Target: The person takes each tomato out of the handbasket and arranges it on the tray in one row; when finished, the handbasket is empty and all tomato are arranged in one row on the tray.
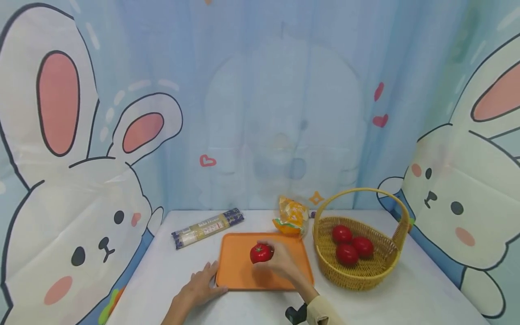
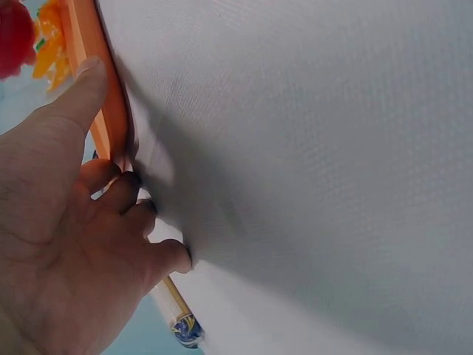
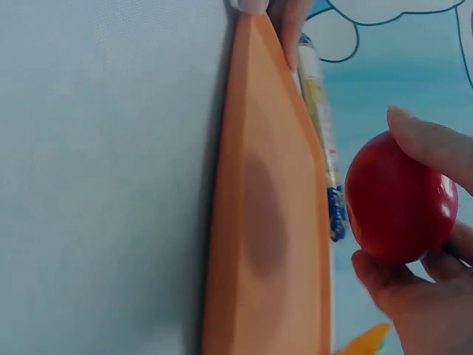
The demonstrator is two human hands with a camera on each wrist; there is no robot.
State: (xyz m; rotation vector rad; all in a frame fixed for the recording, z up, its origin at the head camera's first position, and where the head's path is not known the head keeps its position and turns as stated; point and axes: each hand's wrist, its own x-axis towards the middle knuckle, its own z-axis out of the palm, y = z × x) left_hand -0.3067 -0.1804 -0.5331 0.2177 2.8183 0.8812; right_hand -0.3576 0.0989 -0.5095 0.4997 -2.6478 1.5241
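Tomato (image 1: pixel 260 254), red with a green top, sits in the right grip (image 1: pixel 280 259) above the orange tray (image 1: pixel 233 271) in the head view. The left grip (image 1: pixel 201 286) rests at the tray's near left corner, probably to stop it sliding. On the tabletop (image 1: pixel 243 311), a woven basket (image 1: pixel 349 283) stands to the right, its raised wall corralling three red tomatoes (image 1: pixel 347 255); a long packet (image 1: pixel 208 228) and an orange-and-yellow bag (image 1: pixel 293 214) lie behind the tray, likely there to be out of the way.

From the left wrist, the thumb lies against the tray's near wall and the other fingers bend loosely by the corner: a light bracing touch, nothing clenched.

From the right wrist, thumb and fingers grasp the tomato from opposite sides, a hold that seems suited to something round and smooth. A shadow falls on the tray; the tomato is clear of it.
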